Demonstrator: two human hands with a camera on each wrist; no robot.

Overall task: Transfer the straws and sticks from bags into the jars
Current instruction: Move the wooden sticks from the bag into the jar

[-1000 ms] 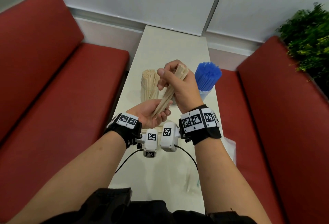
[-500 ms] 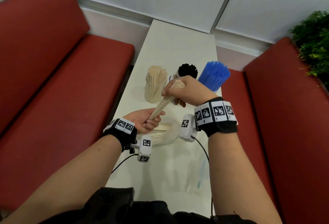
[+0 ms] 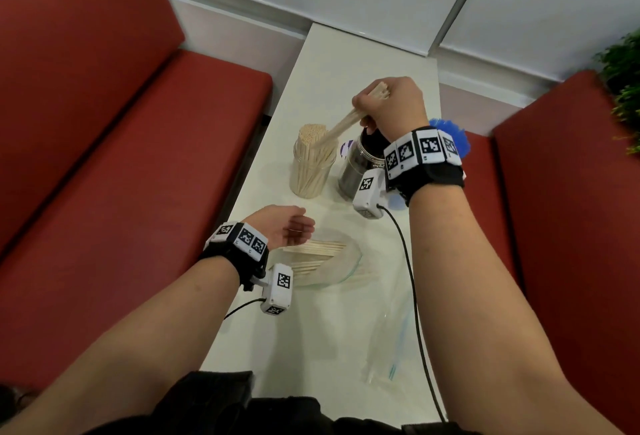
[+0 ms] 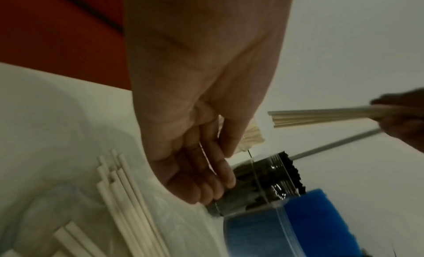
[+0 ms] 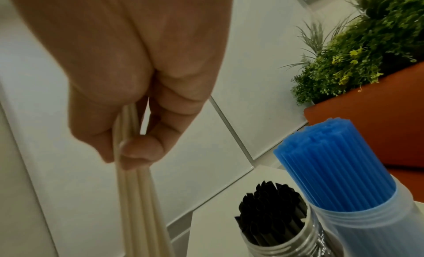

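Observation:
My right hand grips a small bundle of pale sticks, tilted down-left with the lower ends over the clear jar of pale sticks. Right of that jar stand a jar of black straws and a jar of blue straws, partly hidden by my right wrist. My left hand hovers empty, fingers loosely curled, above a clear bag that holds more pale sticks.
The narrow white table runs between two red benches. A flat clear bag lies near the table's front right edge. A green plant stands at the far right. A cable trails from my right wrist.
My right hand carried the stick bundle up and away to the stick jar. My left hand let go of the bundle's lower end and now hangs empty over the bag.

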